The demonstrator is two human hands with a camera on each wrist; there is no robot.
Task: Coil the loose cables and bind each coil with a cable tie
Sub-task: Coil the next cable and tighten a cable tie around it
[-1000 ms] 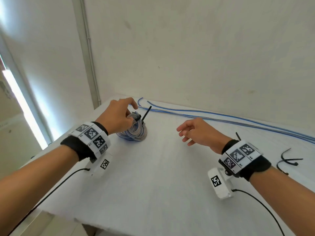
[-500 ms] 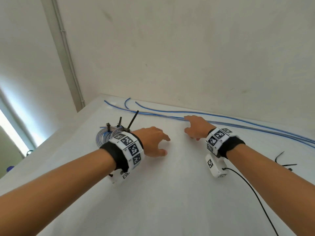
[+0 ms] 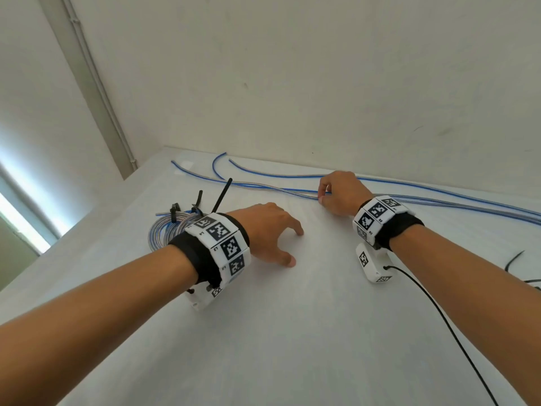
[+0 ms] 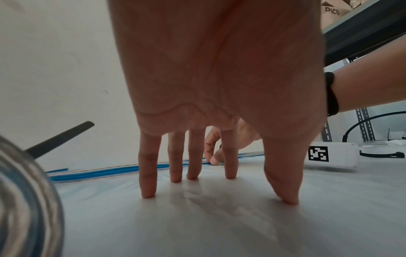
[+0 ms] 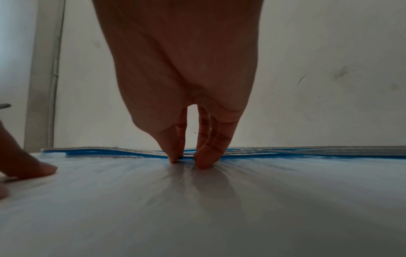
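Two bound cable coils (image 3: 164, 234) lie at the left of the white table (image 3: 292, 332), black cable tie tails (image 3: 221, 194) sticking up from them. In the left wrist view a coil (image 4: 24, 191) fills the left edge. My left hand (image 3: 288, 244) rests beside them, fingers spread and straight, fingertips (image 4: 149, 193) touching the table and holding nothing. Loose blue and silver cables (image 3: 263, 186) run along the back wall. My right hand (image 3: 322, 197) pinches one loose cable (image 5: 131, 153) between thumb and fingers (image 5: 205, 160).
Spare black cable ties (image 3: 518, 259) lie at the table's right edge, also the spare ties (image 4: 382, 154) in the left wrist view. A wall stands right behind the cables. A black wire (image 3: 439, 315) trails from my right wrist camera across the table.
My left hand let go of the bound coil and moved right to rest on the table. My right hand reached forward to the loose cables and pinched one.
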